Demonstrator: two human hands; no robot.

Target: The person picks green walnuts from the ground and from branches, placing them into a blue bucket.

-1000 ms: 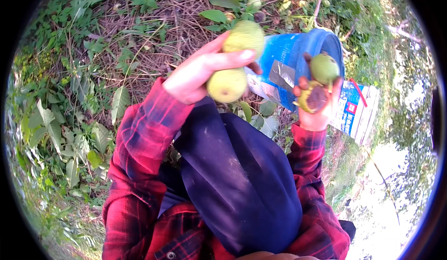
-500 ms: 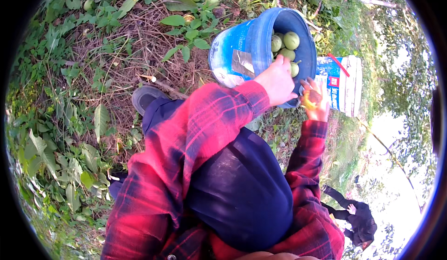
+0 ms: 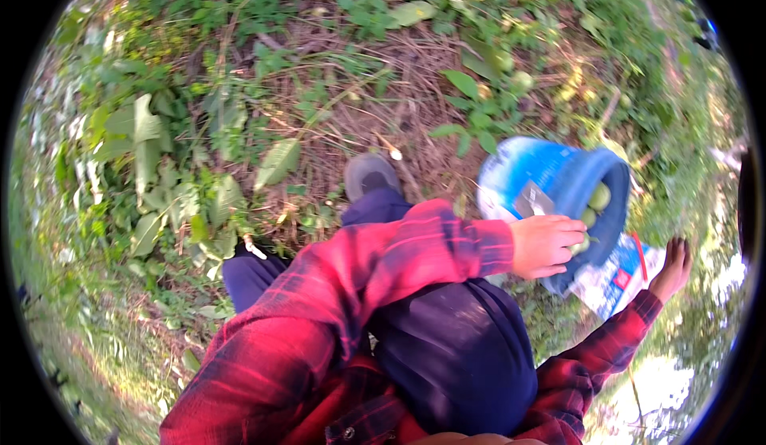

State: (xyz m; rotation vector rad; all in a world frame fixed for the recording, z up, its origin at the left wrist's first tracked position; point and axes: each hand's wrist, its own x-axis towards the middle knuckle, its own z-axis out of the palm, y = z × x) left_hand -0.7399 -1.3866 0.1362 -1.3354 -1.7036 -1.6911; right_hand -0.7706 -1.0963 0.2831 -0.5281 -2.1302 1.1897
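A blue bucket [image 3: 511, 175] lies tipped on its side to the right, mouth facing right, with several round green fruits [image 3: 598, 198] inside. My left hand [image 3: 546, 246] is at the near side of its rim, fingers stretched out and a gap below them, holding nothing that I can see. Farther right, my right hand [image 3: 674, 265] reaches past a white-and-blue bucket [image 3: 613, 284]. Its fingers point away from me, somewhat blurred, and no fruit shows in them.
Dry stalks [image 3: 351, 102] and leafy weeds [image 3: 471, 110] cover the ground. More green fruit [image 3: 523, 80] lies among the leaves beyond the bucket. My shoe [image 3: 372, 175] rests left of the blue bucket, and my dark-clad knee [image 3: 455, 349] is in front.
The view has swung left, so the buckets appear lower and farther right. My right hand has moved outward from the blue bucket's mouth, and the roundish thing in it no longer shows.
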